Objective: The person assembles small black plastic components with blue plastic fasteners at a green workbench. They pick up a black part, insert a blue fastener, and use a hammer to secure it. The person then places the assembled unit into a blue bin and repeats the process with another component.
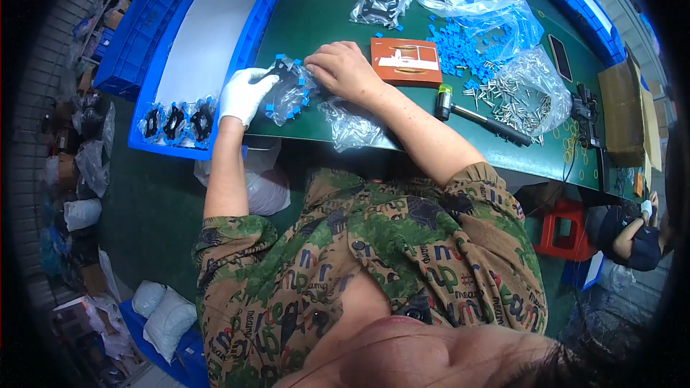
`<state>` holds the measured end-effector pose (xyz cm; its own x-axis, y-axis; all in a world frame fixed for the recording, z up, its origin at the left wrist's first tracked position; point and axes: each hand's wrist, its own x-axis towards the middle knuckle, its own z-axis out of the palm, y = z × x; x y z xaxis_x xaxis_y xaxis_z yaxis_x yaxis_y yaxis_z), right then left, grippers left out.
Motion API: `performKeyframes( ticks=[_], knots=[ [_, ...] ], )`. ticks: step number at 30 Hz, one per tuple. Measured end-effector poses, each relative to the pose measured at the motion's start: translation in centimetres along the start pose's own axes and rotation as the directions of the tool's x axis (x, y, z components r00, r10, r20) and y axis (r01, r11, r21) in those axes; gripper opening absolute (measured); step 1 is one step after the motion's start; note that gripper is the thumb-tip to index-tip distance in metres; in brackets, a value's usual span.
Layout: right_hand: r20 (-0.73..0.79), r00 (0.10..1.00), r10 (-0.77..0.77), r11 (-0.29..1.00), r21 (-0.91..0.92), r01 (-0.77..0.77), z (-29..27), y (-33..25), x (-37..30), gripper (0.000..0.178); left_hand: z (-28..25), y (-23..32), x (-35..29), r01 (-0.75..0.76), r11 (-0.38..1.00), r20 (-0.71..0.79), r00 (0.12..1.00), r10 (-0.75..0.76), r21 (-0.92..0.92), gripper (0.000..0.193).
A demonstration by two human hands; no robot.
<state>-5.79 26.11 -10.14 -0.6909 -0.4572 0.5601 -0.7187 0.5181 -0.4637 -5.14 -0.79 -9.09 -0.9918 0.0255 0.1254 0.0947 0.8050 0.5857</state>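
Observation:
My left hand [246, 95], in a white glove, closes on the left edge of a black part in clear plastic film [289, 92]. Small blue pieces sit around that part's rim. Bare and curled, my right hand [346, 72] has its fingertips against the part's upper right edge; whatever they pinch is hidden. Just right of the part, a crumpled clear plastic bag [351, 126] lies at the table's near edge. Beyond my right hand is an orange box [406, 62], with a yellow-green-headed mallet [483, 118] to its right.
A blue crate [152, 142] at left holds a white sheet and several wrapped black parts. Loose blue pieces [460, 47], metal pins [514, 100] and a phone [560, 58] lie on the green table. Far right, another person [632, 233] sits near a red stool [564, 231].

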Motion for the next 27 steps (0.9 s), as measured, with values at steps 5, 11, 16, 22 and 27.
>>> performKeyframes(
  ticks=[5, 11, 16, 22, 27],
  knots=[
    [0.014, 1.0, 0.006, 1.0, -0.021, -0.006, 0.1, 0.3, -0.1, 0.021, -0.9, 3.9, -0.9, -0.033, 0.984, 0.06, 0.998, 0.023, 0.174, 0.036],
    [0.129, 0.99, 0.051, 0.997, -0.068, -0.042, 0.2, -0.2, -0.3, 0.023, -1.6, 7.4, -1.2, -0.03, 0.892, 0.11, 0.994, -0.022, 0.45, 0.029],
    [0.172, 0.984, 0.055, 0.997, -0.062, -0.045, 0.6, 0.0, -0.7, 0.024, -1.9, 8.1, -1.0, -0.041, 0.899, 0.129, 0.992, -0.017, 0.435, 0.031],
    [0.16, 0.985, 0.07, 0.996, -0.071, -0.059, 1.2, 0.8, -0.7, 0.024, -1.5, 7.5, -0.9, -0.134, 0.898, 0.096, 0.99, 0.103, 0.418, 0.029],
    [0.166, 0.983, 0.074, 0.996, -0.054, -0.066, 1.4, 0.9, -0.7, 0.023, -1.1, 6.8, -1.0, -0.143, 0.888, 0.117, 0.988, 0.102, 0.438, 0.03]
  ],
)
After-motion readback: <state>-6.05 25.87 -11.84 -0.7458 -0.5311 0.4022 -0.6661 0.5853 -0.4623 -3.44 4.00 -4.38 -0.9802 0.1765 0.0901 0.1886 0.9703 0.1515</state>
